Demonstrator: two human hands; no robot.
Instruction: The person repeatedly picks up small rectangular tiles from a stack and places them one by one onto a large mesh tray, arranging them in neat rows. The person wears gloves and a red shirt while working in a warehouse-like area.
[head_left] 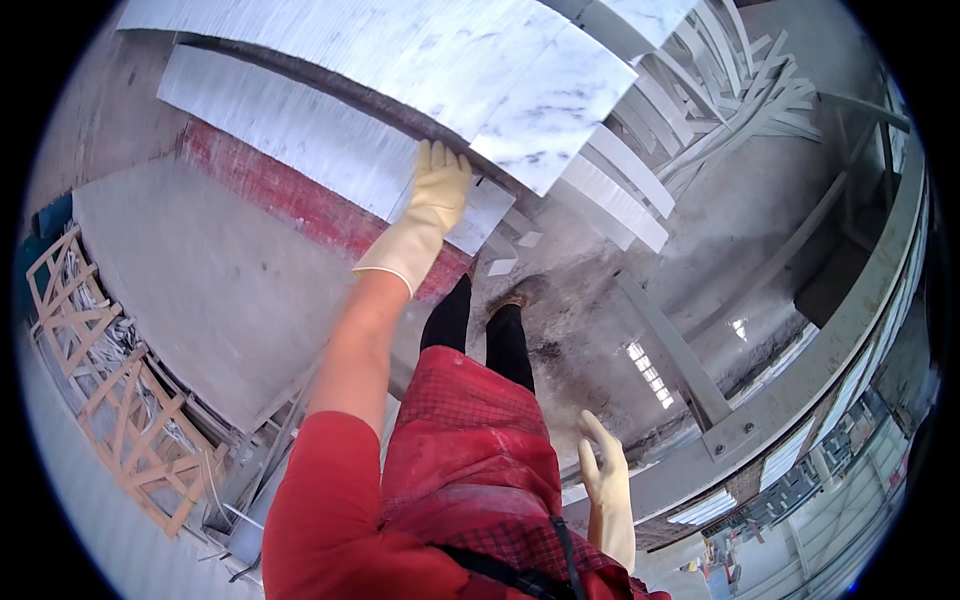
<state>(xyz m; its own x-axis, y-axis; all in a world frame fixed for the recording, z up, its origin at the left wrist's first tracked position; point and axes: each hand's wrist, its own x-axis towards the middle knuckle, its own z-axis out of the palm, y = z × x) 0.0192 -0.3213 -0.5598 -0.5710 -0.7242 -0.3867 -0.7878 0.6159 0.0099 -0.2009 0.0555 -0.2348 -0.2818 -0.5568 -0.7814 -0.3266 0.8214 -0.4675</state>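
Hanging open and empty beside the red apron (470, 450), the gloved right hand (607, 480) is kept near the hip, touching nothing. Further out, the gloved left hand (437, 195) is laid flat, fingers spread, on the corner of a white marble slab (300, 135) resting against a red-edged bench (270, 190). No lift is judged begun; more slabs (520, 70) are stacked beyond, offcuts (740, 80) piled farthest.

We see no packages | no labels or signs | no screens | only bare stone, wood and metal surfaces before us, none of them wrapped, tagged or marked
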